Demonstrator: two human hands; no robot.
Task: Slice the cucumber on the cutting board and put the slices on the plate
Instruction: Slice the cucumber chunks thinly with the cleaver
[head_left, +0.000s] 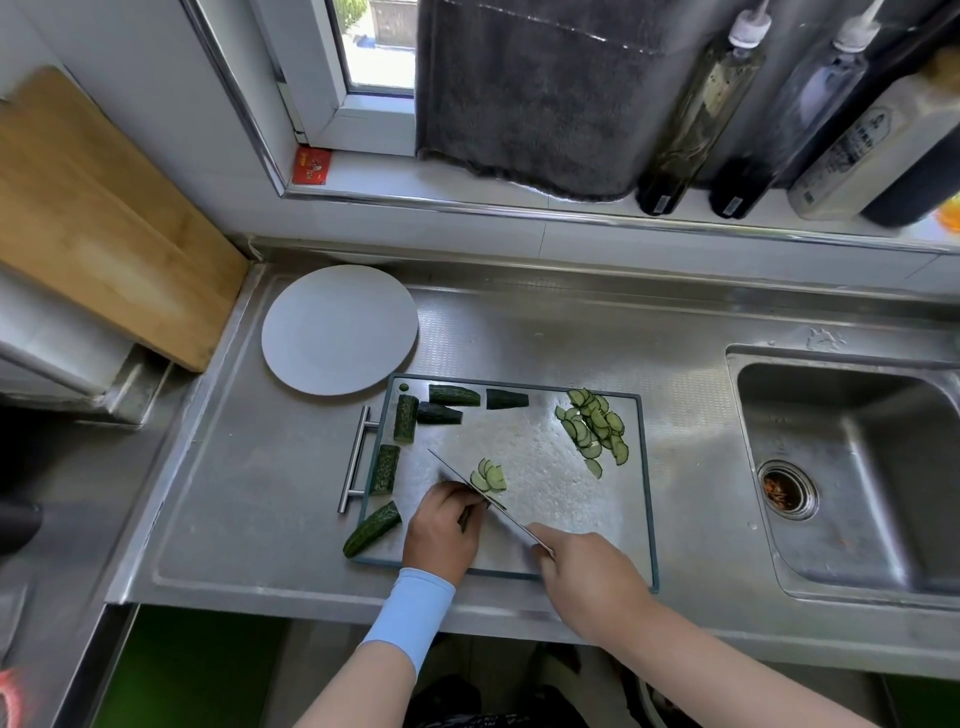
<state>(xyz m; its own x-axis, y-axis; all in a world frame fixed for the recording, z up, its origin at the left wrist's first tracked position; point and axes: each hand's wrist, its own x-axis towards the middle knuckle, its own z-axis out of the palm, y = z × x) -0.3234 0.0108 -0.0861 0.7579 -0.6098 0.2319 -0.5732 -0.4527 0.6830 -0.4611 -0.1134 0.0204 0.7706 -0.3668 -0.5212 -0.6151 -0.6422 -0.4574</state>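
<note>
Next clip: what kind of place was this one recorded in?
Probably a home kitchen: a stainless steel counter with a built-in sink, oil and sauce bottles on the windowsill, and cucumber slices on a cutting board.

Home kitchen: steel sink (852, 467), oil bottles (701, 114).

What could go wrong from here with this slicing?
The left hand's fingers curl right beside the knife blade, over a nearly hidden cucumber piece; a slip could nick them.
One cucumber chunk overhangs the cutting board's near-left corner and could get knocked onto the counter.
The plate sits far from the slice pile at the board's right edge, so slices may drop in transfer.
</note>
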